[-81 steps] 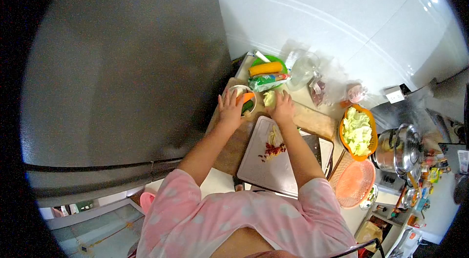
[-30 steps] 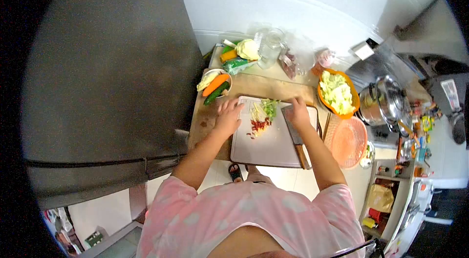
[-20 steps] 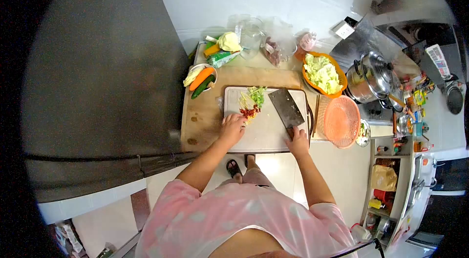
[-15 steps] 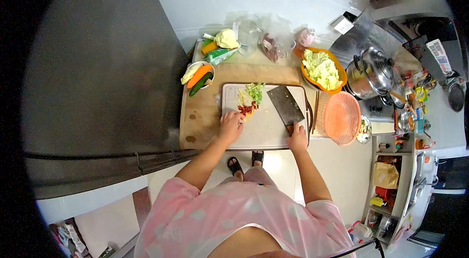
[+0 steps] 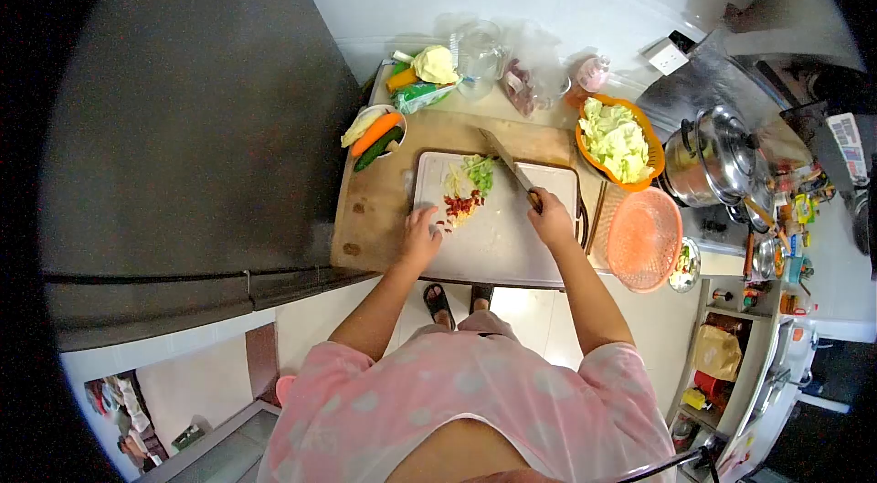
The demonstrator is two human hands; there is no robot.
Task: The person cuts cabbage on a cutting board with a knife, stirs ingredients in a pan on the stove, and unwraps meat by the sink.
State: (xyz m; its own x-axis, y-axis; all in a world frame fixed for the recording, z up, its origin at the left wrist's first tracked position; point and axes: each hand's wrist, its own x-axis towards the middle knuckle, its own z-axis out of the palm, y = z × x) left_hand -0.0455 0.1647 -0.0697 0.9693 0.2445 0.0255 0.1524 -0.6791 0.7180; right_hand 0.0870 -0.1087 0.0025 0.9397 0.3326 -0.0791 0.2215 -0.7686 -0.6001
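A white cutting board [image 5: 512, 250] bears chopped dark-red pieces [image 5: 463, 205], pale yellow bits and green chopped pieces [image 5: 479, 172] in one group. At the board's left edge rests my left hand [image 5: 420, 238], open, its fingers apart beside the red pieces and holding nothing. My right hand [image 5: 552, 222] is closed round the handle of a cleaver [image 5: 508, 158]. The cleaver's blade is turned nearly edge-on and points up and left, over the board's far edge.
A bowl with a carrot [image 5: 375, 130] and a cucumber [image 5: 378, 148] stands left. To the right are an orange basket of torn cabbage leaves [image 5: 615, 141], a pink basket [image 5: 645, 232], chopsticks and a steel pot [image 5: 713, 159]. A glass jug [image 5: 478, 61] stands by the wall.
My right hand has lifted the cleaver and turned its blade from flat to edge-on, swinging it left. My left hand has drawn back slightly from the chopped pieces, fingers opening.
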